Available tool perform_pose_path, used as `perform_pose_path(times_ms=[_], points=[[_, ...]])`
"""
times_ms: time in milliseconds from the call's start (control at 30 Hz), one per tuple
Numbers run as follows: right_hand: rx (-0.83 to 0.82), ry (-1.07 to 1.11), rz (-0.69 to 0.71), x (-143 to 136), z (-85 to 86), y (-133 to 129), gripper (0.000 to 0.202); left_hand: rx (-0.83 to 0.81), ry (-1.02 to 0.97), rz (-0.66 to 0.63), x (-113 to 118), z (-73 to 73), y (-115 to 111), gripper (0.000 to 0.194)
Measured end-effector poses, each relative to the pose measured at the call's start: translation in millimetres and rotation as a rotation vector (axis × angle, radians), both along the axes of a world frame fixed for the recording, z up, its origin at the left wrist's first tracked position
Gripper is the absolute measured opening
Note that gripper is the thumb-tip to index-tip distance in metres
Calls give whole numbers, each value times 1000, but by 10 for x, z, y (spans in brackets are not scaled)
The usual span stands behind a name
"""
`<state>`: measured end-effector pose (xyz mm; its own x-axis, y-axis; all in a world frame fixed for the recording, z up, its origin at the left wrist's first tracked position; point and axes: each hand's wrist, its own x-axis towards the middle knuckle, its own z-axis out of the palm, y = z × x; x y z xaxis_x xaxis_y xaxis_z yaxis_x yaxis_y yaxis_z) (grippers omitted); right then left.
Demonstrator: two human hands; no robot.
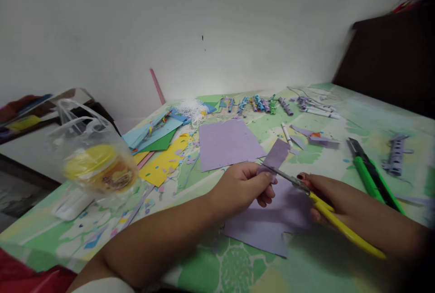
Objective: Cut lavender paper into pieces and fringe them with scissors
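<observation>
My left hand (249,186) pinches a small strip of purple paper (279,152) between thumb and fingers. Yellow-handled scissors (346,232) are in my right hand (335,198), their blades crossing the strip close to my left fingertips. Below both hands lies a larger purple sheet (258,234) with a notched edge. Another purple sheet (227,143) rests flat behind my left hand.
A green utility knife (374,180) and a rolled purple piece (396,155) lie at right. Small rolls (260,103), markers (319,112) and white string (193,111) sit toward the wall. Coloured sheets (163,161) and a bagged yellow-lidded tub (102,168) stand left.
</observation>
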<state>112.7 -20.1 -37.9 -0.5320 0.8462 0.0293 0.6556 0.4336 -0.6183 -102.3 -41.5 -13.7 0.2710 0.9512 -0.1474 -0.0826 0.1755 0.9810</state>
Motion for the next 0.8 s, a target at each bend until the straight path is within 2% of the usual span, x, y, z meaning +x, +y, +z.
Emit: perform_pose_path(times_ms=[167, 367, 567, 800], points=[[-88, -41, 31, -39, 54, -52, 16, 45, 56, 76, 25, 17, -36, 14], [-83, -17, 46, -31, 2, -53, 31, 144, 240, 61, 19, 16, -87, 10], [-84, 9, 85, -37, -46, -50, 28, 207, 322, 98, 25, 9, -121, 12], [-93, 16, 74, -48, -29, -97, 26, 358, 461, 110, 4, 5, -139, 17]])
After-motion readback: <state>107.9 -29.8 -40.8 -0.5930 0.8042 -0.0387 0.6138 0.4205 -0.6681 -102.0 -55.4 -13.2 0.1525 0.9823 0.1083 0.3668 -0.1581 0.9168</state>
